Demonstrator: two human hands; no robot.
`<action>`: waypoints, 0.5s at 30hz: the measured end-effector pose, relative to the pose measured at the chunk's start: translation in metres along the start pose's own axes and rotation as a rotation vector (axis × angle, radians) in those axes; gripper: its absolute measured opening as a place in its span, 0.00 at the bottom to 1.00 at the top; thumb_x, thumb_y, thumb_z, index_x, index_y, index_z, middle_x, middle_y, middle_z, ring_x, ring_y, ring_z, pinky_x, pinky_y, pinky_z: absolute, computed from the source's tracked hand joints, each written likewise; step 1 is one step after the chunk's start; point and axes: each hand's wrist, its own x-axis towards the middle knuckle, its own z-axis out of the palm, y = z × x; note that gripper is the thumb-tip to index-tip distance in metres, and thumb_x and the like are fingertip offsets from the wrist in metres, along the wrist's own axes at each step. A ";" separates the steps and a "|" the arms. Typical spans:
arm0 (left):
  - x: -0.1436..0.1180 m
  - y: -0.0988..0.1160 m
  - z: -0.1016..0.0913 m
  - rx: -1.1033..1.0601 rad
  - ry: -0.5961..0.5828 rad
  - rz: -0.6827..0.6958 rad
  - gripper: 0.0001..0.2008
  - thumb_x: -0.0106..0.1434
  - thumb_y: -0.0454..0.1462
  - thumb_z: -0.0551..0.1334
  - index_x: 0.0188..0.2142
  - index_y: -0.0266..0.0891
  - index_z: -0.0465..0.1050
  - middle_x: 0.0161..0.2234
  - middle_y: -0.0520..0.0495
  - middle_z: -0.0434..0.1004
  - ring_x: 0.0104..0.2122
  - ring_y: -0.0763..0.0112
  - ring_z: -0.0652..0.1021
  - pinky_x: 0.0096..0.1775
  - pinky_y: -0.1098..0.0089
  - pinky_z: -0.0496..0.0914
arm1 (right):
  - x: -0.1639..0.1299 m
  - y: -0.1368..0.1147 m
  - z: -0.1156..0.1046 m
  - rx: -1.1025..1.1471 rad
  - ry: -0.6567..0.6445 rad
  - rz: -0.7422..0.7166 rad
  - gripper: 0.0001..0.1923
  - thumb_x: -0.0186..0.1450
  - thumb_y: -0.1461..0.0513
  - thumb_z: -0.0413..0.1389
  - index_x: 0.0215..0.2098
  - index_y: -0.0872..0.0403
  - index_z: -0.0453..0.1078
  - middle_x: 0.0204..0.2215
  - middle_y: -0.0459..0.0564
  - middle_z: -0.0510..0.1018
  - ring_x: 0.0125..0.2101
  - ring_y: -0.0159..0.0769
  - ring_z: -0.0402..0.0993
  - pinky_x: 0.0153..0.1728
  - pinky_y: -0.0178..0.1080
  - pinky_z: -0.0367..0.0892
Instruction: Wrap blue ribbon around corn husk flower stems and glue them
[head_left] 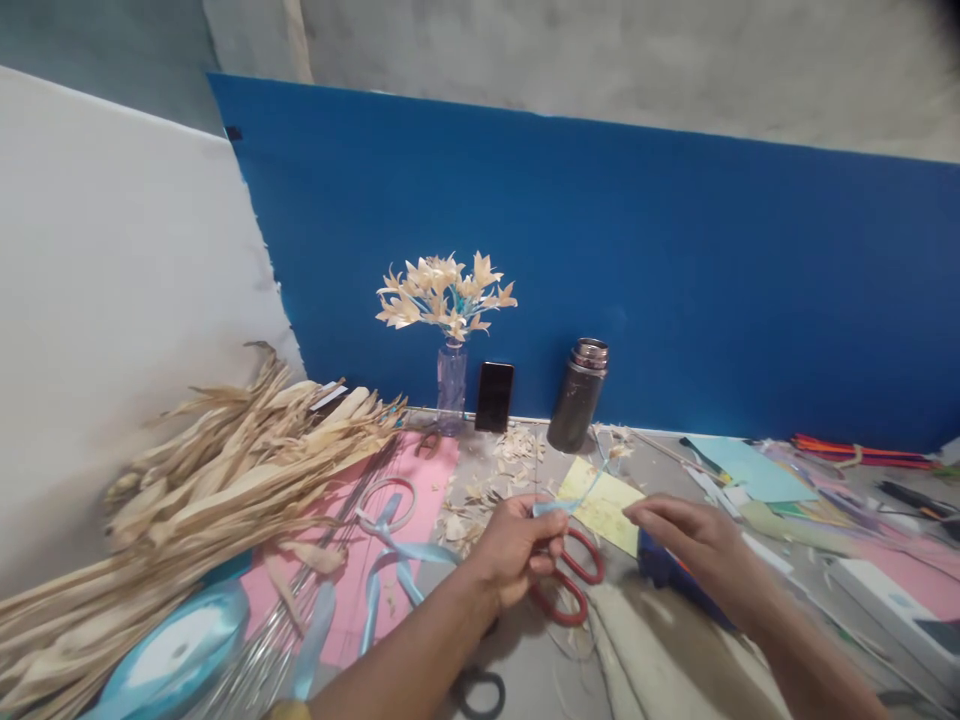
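On the grey tabletop (525, 660) in front of me, my left hand (517, 550) is clenched around a short piece of pale blue ribbon (559, 505), pinching it between thumb and fingers; the strip rises from the fist and runs up and right toward a small dried flower (616, 452) lying near the flask (576, 396). My right hand (694, 540) hovers just beside it, fingers loosely extended and grasping nothing that I can see, its fingertips near the ribbon end but apart from it. Red scissors (570, 585) lie on the table right under my left hand, handles toward me. A yellow note (604, 505) sits just behind them. To my left, a heap of dried husks (225, 470) spreads over a pink sheet (420, 480), with a ribbon spool (169, 650) and loose loops of blue ribbon lying near it. Against the blue board (675, 270) at the back stand a small vase (451, 385) holding husk flowers (446, 295), a dark phone (494, 397) just beside it, and the flask further right. Coloured paper (750, 470) litters the right side
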 end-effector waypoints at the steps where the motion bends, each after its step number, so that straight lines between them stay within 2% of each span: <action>1: -0.001 0.000 0.001 -0.005 -0.032 -0.024 0.17 0.44 0.38 0.76 0.28 0.33 0.71 0.18 0.54 0.67 0.15 0.85 0.61 0.17 0.79 0.42 | 0.004 -0.008 0.007 0.149 -0.001 0.053 0.20 0.62 0.44 0.59 0.37 0.50 0.81 0.34 0.50 0.81 0.34 0.41 0.73 0.37 0.40 0.68; 5: -0.004 0.000 0.001 -0.048 -0.094 -0.096 0.17 0.44 0.37 0.77 0.26 0.32 0.71 0.19 0.53 0.66 0.16 0.86 0.62 0.16 0.79 0.40 | 0.017 -0.018 0.030 0.742 -0.072 0.153 0.24 0.57 0.47 0.66 0.46 0.53 0.80 0.31 0.48 0.76 0.28 0.33 0.66 0.28 0.35 0.65; 7: -0.004 -0.001 0.001 -0.056 -0.107 -0.114 0.16 0.43 0.36 0.77 0.26 0.31 0.72 0.19 0.53 0.66 0.16 0.85 0.63 0.17 0.79 0.40 | 0.021 -0.015 0.035 0.909 -0.080 0.175 0.24 0.57 0.49 0.67 0.46 0.54 0.80 0.29 0.48 0.74 0.28 0.33 0.66 0.28 0.34 0.65; 9: -0.003 -0.002 0.000 -0.051 -0.115 -0.127 0.15 0.44 0.36 0.76 0.26 0.31 0.73 0.19 0.53 0.66 0.16 0.85 0.63 0.17 0.78 0.39 | 0.024 -0.012 0.037 0.962 -0.021 0.196 0.22 0.55 0.50 0.69 0.43 0.53 0.81 0.32 0.49 0.75 0.30 0.33 0.67 0.29 0.34 0.67; 12: 0.000 -0.005 -0.002 -0.032 -0.092 -0.122 0.16 0.43 0.37 0.76 0.26 0.31 0.73 0.18 0.52 0.67 0.15 0.84 0.64 0.16 0.78 0.40 | 0.026 -0.008 0.038 0.978 0.103 0.205 0.16 0.51 0.52 0.72 0.32 0.53 0.82 0.36 0.50 0.77 0.29 0.32 0.66 0.28 0.34 0.67; 15: 0.002 -0.009 -0.001 0.017 -0.023 -0.062 0.17 0.42 0.40 0.76 0.25 0.33 0.73 0.17 0.52 0.69 0.14 0.83 0.64 0.16 0.78 0.44 | 0.028 -0.007 0.040 1.001 0.160 0.221 0.15 0.48 0.53 0.74 0.26 0.54 0.80 0.34 0.50 0.77 0.27 0.30 0.63 0.25 0.33 0.65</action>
